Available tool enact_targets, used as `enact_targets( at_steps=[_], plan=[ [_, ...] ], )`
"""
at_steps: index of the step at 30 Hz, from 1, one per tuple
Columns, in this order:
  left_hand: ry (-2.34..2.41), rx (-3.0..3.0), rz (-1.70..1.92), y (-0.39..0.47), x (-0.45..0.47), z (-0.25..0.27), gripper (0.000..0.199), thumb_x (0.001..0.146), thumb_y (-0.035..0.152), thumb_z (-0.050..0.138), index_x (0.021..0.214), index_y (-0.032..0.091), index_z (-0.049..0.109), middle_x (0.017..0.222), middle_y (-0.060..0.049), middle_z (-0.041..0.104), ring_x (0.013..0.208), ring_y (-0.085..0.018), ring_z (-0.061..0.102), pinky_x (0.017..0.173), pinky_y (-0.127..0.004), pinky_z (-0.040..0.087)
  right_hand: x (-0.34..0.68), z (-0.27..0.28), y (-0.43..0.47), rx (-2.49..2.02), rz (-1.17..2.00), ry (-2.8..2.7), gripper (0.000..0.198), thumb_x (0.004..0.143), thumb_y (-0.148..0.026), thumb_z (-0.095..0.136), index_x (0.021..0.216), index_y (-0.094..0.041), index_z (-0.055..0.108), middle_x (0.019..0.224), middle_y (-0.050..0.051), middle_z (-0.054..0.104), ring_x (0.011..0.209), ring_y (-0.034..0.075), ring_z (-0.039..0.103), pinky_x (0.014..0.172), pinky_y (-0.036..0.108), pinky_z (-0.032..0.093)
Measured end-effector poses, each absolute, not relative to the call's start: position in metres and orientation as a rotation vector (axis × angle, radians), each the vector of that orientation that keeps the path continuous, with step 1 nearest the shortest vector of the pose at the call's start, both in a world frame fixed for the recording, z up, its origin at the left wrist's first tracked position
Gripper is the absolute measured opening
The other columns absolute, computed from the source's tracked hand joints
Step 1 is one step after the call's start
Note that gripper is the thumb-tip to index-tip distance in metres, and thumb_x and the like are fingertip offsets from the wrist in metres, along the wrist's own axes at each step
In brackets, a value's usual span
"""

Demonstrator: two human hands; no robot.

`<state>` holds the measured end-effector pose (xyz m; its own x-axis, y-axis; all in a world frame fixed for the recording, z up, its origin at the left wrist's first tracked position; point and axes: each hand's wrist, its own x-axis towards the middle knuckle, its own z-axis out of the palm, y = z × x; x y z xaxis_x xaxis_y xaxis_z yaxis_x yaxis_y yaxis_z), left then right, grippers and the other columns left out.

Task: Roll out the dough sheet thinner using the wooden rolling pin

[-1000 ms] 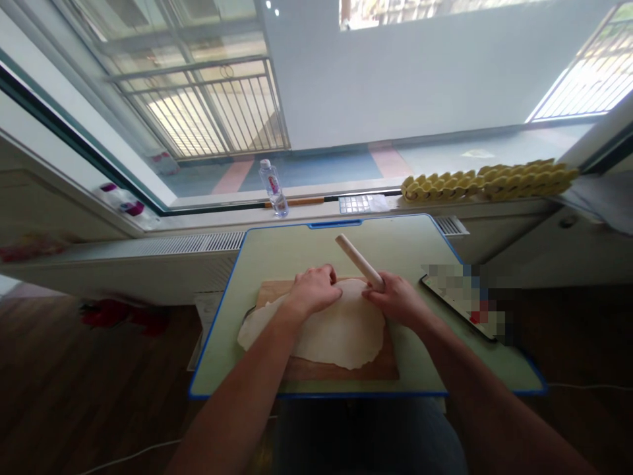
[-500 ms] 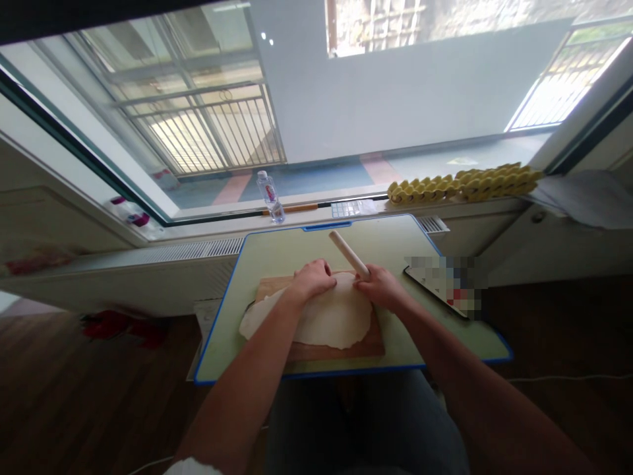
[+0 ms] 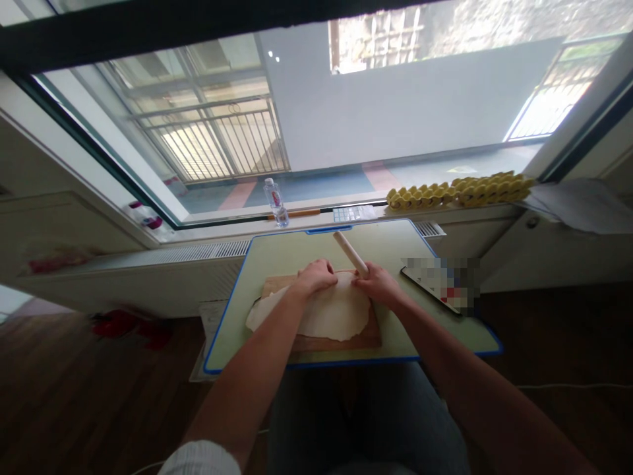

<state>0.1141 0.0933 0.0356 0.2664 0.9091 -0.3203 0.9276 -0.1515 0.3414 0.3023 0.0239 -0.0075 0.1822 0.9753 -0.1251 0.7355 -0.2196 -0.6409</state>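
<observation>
View tipped a bit: right hand (image 3: 380,284) grips rolling pin (image 3: 350,253), can't tell if left hand (image 3: 315,276) beside it pinches dough (image 3: 339,316); go gently.

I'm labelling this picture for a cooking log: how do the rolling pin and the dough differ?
The rolling pin is a straight, narrow rod; the dough is a broad, thin sheet with an uneven edge. The rolling pin is gripped in the right hand, while the dough is spread over the wooden board. Both are pale.
</observation>
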Motion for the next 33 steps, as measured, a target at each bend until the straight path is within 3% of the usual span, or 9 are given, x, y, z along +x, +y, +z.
enact_targets(
  at_steps=[13, 16, 21, 26, 33],
  plan=[
    [1.611, 2.093, 0.025, 0.089, 0.122, 0.040, 0.023, 0.071, 0.028, 0.078, 0.094, 0.025, 0.077, 0.113, -0.010, 0.081, 0.116, -0.035, 0.072, 0.104, -0.048, 0.050, 0.308, -0.018, 0.032, -1.875, 0.802, -1.565, 0.032, 0.082, -0.034, 0.075, 0.112, -0.022, 0.073, 0.100, 0.004, 0.077, 0.090, 0.020, 0.069, 0.072, 0.025, 0.046],
    [1.525, 2.115, 0.098, 0.087, 0.117, 0.043, 0.022, 0.076, 0.028, 0.076, 0.098, 0.024, 0.077, 0.114, -0.009, 0.081, 0.115, -0.031, 0.072, 0.101, -0.041, 0.053, 0.313, -0.017, 0.034, -1.816, 0.891, -1.573, 0.026, 0.079, -0.035, 0.078, 0.098, -0.018, 0.075, 0.084, 0.001, 0.072, 0.077, 0.017, 0.064, 0.065, 0.024, 0.043],
    [1.297, 2.111, 0.201, 0.085, 0.095, 0.045, 0.025, 0.086, 0.032, 0.069, 0.107, 0.020, 0.075, 0.106, -0.004, 0.081, 0.094, -0.019, 0.074, 0.081, -0.025, 0.056, 0.314, -0.007, 0.023, -1.800, 1.075, -1.573, 0.022, 0.075, -0.036, 0.079, 0.072, -0.016, 0.068, 0.058, -0.004, 0.054, 0.054, 0.011, 0.048, 0.053, 0.024, 0.034],
    [1.331, 2.109, 0.122, 0.094, 0.059, 0.040, 0.040, 0.072, 0.049, 0.081, 0.103, 0.023, 0.077, 0.104, -0.004, 0.080, 0.094, -0.023, 0.073, 0.078, -0.028, 0.054, 0.311, 0.003, 0.004, -1.659, 1.223, -1.481, 0.027, 0.069, -0.041, 0.078, 0.073, -0.017, 0.067, 0.058, -0.005, 0.050, 0.051, 0.008, 0.039, 0.047, 0.024, 0.027],
    [1.439, 2.072, 0.014, 0.103, -0.003, 0.044, 0.025, 0.065, 0.044, 0.075, 0.077, 0.022, 0.075, 0.079, -0.002, 0.074, 0.081, -0.023, 0.068, 0.071, -0.029, 0.048, 0.315, 0.012, -0.001, -1.587, 1.264, -1.299, 0.035, 0.065, -0.045, 0.080, 0.067, -0.022, 0.054, 0.051, -0.009, 0.038, 0.046, 0.007, 0.031, 0.044, 0.024, 0.022]
  ],
)
